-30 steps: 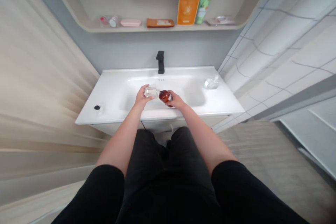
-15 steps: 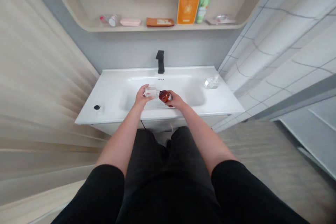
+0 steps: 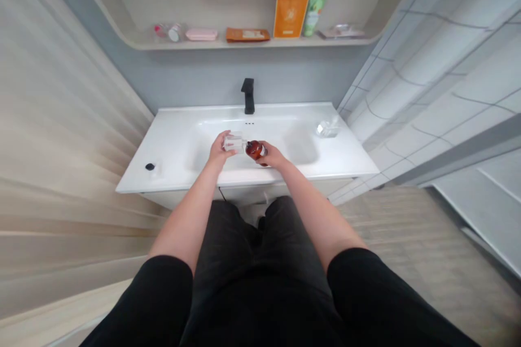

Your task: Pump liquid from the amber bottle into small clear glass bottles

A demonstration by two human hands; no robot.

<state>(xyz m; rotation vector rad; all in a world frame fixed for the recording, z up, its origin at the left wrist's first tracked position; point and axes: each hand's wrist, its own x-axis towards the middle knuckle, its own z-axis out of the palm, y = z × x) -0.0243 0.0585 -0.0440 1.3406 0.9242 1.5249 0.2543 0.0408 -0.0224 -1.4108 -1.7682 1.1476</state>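
The left hand (image 3: pixel 218 150) is clamped on a clear glass (image 3: pixel 233 143), the right hand (image 3: pixel 273 156) on an amber bottle (image 3: pixel 255 149) at the glass's 3 o'clock. This looks like pouring; the next move calls for a steady tilt.

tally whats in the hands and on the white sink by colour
clear: 2 (clear glass tumbler in left hand, clear glass dish on white sink ledge)
amber: 1 (amber glass bottle in right hand)
black: 2 (black metal faucet, small round black knob)
total: 5

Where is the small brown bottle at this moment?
In the head view, the brown glass bottle is in the right hand, over the white basin, beside the clear glass in the left hand.
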